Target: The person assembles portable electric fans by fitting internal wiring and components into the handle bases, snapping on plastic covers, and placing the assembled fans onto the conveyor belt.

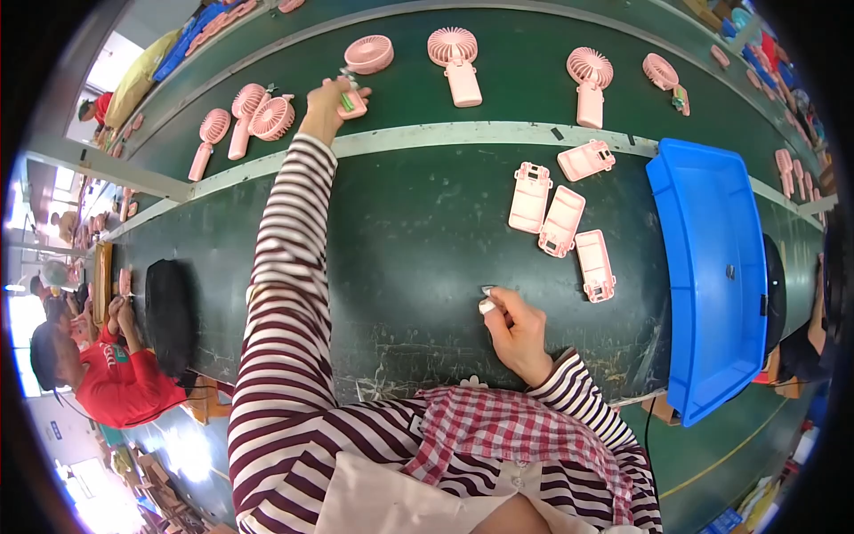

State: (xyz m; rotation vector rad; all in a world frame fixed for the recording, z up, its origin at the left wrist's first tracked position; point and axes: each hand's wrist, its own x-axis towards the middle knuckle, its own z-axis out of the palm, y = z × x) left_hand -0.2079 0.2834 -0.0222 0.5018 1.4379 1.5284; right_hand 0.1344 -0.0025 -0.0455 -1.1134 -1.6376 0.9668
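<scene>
Left hand (pixel 327 100) grips pink fan (pixel 363 62) (arm outstretched); right hand (pixel 516 331) on belt (pixel 400 240).

You're at a long dark green workbench (pixel 418 258) with a white stripe (pixel 463 135) — bright windows (pixel 22 329) glare at your left, workers seated there.

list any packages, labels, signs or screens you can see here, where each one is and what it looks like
No screens or signs show.
Blue bin: right of the dark green table, a long plastic tray, no readable label.
Yellow bag: far upper left, a soft bulging sack.
Blue crates: upper left, beyond the belt, flat and rectangular.
Small white tag: pinched in the right hand, too small to make out.
</scene>
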